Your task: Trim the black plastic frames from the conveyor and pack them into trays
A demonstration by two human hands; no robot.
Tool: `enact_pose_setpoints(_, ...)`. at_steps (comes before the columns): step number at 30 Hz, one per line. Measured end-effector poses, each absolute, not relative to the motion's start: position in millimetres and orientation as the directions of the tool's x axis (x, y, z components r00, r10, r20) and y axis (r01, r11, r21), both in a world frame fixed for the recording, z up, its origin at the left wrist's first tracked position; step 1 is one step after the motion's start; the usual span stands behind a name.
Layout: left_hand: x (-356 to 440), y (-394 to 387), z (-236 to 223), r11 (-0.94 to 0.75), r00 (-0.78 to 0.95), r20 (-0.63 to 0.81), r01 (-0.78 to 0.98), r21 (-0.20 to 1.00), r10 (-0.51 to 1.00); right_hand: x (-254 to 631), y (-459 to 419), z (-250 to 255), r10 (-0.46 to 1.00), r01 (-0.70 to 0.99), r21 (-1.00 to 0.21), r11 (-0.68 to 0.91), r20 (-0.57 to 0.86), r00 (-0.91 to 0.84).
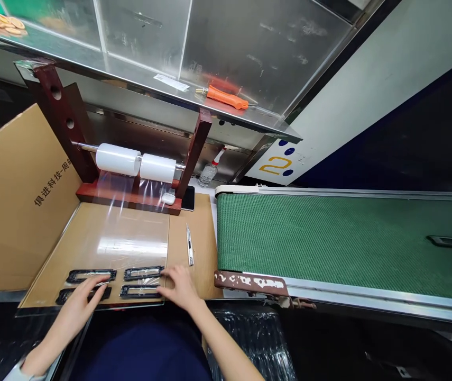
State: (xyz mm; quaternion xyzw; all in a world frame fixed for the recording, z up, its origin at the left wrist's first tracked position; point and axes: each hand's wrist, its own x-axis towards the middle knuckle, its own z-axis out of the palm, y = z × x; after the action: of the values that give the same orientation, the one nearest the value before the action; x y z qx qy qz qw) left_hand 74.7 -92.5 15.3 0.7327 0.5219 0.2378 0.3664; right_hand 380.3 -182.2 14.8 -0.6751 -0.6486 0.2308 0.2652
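Observation:
Four would be too exact a count, so several black rectangular plastic frames lie in two rows on clear film [130,247] over a cardboard-covered surface. My left hand [80,302] reaches over the lower left frame [64,296], hiding part of it. Its fingertips are by the right end of the upper left frame [75,275], with thumb and fingers apart. On the other side, my right hand [181,288] is spread, its fingers at the right end of the upper right frame [142,272] and its thumb at the lower right frame [140,291].
Two white film rolls [118,159] hang on a rod in a dark red stand [130,203]. A utility knife [190,244] lies to the right, near a phone [188,198]. Beyond is a green conveyor belt [321,238]; an orange-handled tool [227,97] rests on the metal shelf [130,79].

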Motion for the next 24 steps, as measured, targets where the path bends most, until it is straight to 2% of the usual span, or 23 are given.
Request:
enact_pose_setpoints(3,74,-102,3,-0.37,0.427,0.092,0.633,0.68,0.9,410,-159,13,0.891,0.692,-0.661,-0.29,0.077,0.447)
enact_pose_setpoints(4,77,-104,1,-0.408,0.452,0.105,0.648,0.643,0.886,420,-150,12,0.85,0.668,-0.653,-0.356,0.071,0.522)
enact_pose_setpoints(6,83,-106,1,-0.465,0.495,0.114,0.677,0.57,0.861,436,-134,10,0.823,0.646,-0.639,-0.418,0.034,0.567)
enact_pose_setpoints(9,93,-106,4,-0.504,0.523,0.115,0.703,0.502,0.844,447,-123,11,0.843,0.644,-0.634,-0.429,-0.026,0.537)
enact_pose_setpoints(12,97,-103,7,-0.514,0.531,0.111,0.712,0.479,0.84,443,-134,26,0.879,0.658,-0.645,-0.388,-0.044,0.475)
enact_pose_setpoints(15,96,-98,8,-0.539,0.557,0.106,0.711,0.451,0.824,429,-158,49,0.958,0.717,-0.656,-0.237,-0.035,0.284)
enact_pose_setpoints(19,93,-93,8,-0.575,0.598,0.086,0.706,0.413,0.797,399,-182,67,0.99,0.858,-0.513,0.026,-0.109,-0.095)
enact_pose_setpoints(21,92,-91,9,-0.588,0.613,0.076,0.706,0.395,0.786,384,-183,68,0.97,0.896,-0.43,0.113,-0.147,-0.193)
enact_pose_setpoints(24,92,-89,11,-0.602,0.626,0.065,0.708,0.37,0.777,367,-175,64,0.952,0.907,-0.376,0.187,-0.157,-0.262)
